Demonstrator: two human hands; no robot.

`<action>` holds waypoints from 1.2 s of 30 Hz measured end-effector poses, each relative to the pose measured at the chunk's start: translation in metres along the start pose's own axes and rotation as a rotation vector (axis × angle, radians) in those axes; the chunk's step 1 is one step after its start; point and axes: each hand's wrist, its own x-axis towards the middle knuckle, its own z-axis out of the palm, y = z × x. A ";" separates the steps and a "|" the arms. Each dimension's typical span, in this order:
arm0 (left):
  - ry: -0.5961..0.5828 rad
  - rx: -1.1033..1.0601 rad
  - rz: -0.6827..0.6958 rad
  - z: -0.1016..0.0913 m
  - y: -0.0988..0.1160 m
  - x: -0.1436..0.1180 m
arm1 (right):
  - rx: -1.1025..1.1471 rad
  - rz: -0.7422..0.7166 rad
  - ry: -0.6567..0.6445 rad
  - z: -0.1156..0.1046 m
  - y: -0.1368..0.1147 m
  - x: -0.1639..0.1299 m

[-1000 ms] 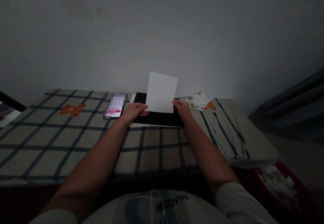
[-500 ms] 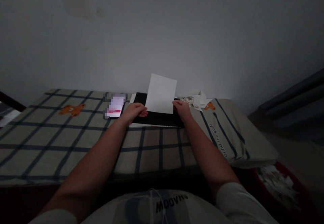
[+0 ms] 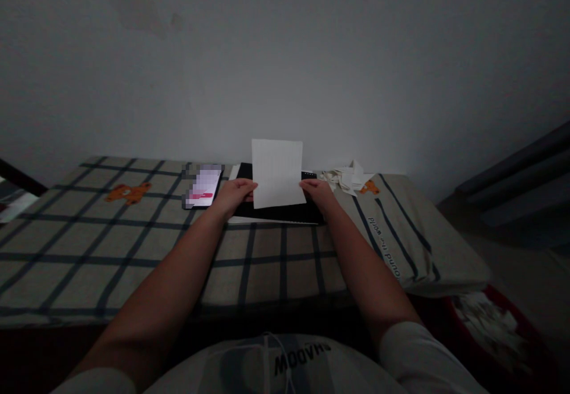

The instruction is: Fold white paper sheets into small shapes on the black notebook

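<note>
- Left hand (image 3: 236, 195) & right hand (image 3: 317, 192) pinching white rectangular paper sheet (image 3: 276, 172) by its side edges, holding it upright.
- Sheet hovering over flat black board (image 3: 276, 211) on checked bedsheet (image 3: 133, 233).

Bedroom, checked bedsheet (image 3: 133, 233), pillow (image 3: 401, 245), plain wall (image 3: 285, 55)

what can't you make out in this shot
Head view, dim throughout:
- Phone screen: pixelated, unreadable.
- White paper sheet, held by left hand and right hand: any markings too faint.
- Black flat board: mostly covered by sheet and hands.
- Red basket: cut off by the edge, contents dark.
</note>
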 end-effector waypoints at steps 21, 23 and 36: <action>-0.029 0.054 -0.043 0.004 -0.005 -0.001 | 0.193 0.111 -0.167 0.009 -0.012 -0.010; -0.034 0.036 -0.048 0.004 -0.005 -0.001 | 0.167 0.106 -0.156 0.009 -0.010 -0.009; -0.084 -0.112 -0.031 -0.002 0.003 -0.001 | 0.241 0.170 -0.186 0.005 -0.013 -0.010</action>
